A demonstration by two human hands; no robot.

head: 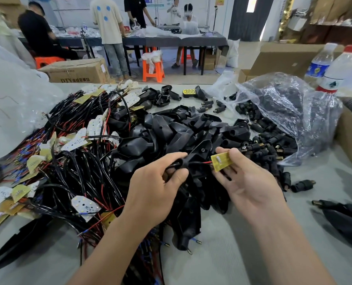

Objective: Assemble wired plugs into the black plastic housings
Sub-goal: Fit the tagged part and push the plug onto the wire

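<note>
A tangle of black and red wires (72, 161) with small boards covers the left of the desk (222, 254). The left hand (156, 190) has its fingers closed around a black housing (199, 153) above the housing pile (181, 130). The right hand (247, 182) pinches a yellow board (221, 161) on red wire. A clear bag (290, 114) of plugs lies right.

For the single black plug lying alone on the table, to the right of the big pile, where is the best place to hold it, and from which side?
Take the black plug by its thick black body, pinching across its width from above. It lies flat on the table, apart from the pile, so both long sides look free. I would avoid the metal tip at its right end, which is narrow and likely slippery.
</note>
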